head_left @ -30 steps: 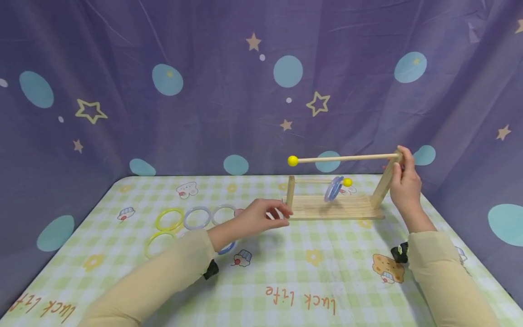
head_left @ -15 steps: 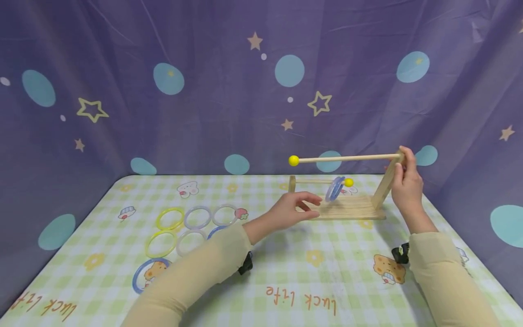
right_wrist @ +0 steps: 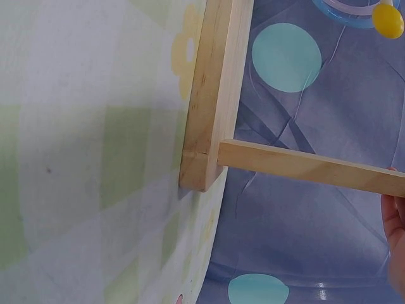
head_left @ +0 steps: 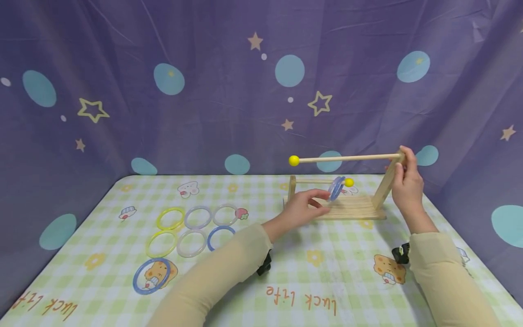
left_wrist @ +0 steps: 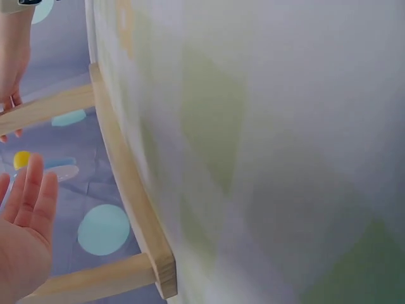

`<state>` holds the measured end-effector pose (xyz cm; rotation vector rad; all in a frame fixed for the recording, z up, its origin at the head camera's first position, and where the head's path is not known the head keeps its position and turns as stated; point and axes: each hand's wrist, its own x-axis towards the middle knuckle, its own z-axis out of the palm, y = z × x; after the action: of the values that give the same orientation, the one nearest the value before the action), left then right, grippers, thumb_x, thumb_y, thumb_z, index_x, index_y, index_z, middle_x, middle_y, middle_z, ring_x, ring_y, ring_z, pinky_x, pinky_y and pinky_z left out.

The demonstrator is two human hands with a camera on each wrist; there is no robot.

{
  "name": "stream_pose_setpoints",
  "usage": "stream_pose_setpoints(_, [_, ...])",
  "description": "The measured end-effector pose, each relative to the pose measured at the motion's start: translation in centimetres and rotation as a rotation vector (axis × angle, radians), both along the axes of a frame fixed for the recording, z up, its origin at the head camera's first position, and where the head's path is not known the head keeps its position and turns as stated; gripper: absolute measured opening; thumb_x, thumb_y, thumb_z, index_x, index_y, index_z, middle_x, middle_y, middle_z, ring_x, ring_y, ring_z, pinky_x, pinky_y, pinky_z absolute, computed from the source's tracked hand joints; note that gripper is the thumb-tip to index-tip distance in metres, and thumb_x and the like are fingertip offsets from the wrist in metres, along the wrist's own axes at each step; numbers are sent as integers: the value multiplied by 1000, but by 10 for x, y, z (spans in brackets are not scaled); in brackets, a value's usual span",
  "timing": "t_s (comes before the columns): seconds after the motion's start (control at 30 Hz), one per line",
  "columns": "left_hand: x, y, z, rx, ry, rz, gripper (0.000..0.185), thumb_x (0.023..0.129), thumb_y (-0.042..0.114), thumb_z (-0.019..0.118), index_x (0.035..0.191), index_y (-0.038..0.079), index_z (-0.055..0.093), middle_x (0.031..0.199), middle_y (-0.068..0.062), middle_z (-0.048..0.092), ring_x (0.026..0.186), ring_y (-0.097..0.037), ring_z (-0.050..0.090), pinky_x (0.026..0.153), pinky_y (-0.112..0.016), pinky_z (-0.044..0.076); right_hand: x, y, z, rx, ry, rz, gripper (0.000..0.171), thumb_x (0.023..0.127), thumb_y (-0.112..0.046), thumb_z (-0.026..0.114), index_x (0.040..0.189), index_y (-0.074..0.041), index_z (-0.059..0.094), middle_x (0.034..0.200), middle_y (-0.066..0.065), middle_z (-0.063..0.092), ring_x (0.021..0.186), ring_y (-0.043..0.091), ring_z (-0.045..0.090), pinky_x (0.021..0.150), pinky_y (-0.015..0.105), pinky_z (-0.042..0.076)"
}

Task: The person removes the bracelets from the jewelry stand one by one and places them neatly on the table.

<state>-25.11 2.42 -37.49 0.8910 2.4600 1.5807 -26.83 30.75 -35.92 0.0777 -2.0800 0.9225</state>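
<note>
A wooden stand (head_left: 347, 210) sits at the back right of the table. Its upper rod (head_left: 347, 158) and lower rod each end in a yellow ball (head_left: 348, 182). Blue and clear rings (head_left: 336, 188) hang on the lower rod. My left hand (head_left: 320, 202) reaches over the stand's base, its fingertips just short of those rings. In the left wrist view the left hand's fingers (left_wrist: 28, 209) are straight and hold nothing, with the yellow ball (left_wrist: 22, 158) beyond. My right hand (head_left: 402, 163) grips the top of the tilted right post (head_left: 384, 184).
Several loose rings lie at the left: a yellow ring (head_left: 170, 219), a clear ring (head_left: 197, 217), a blue ring (head_left: 221, 237), and another blue ring (head_left: 151, 275) nearer the front. A purple star-print curtain (head_left: 229, 91) closes off the back and sides.
My left hand has moved right, from the stand's left post to the rings on the lower rod, uncovering the blue rings on the table. The right hand has stayed on the post.
</note>
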Motion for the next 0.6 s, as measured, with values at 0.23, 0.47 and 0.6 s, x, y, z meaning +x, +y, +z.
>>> stream_pose_setpoints(0.23, [-5,9,-9,6,-14,41,40,88,16,74,126,11,65,117,-1,68,84,-5,64,64,-19,52,0,-1,1,0,0,-10,38,105,-17,39,143,-21,41,111,18,67,87,-4,61,69,18,35])
stream_pose_setpoints(0.47, [-8,17,-13,17,-35,98,40,87,19,76,126,14,66,118,5,67,82,-3,63,62,-19,51,0,-1,0,-12,-9,4,38,106,-18,38,144,-21,40,114,18,65,83,-26,43,70,14,34])
stream_pose_setpoints(0.6, [-9,23,-14,33,-65,103,41,88,16,74,128,12,65,118,4,67,81,-4,63,63,-19,51,1,-1,0,-10,-15,-2,38,106,-18,38,144,-22,40,114,19,66,83,-27,41,70,15,34])
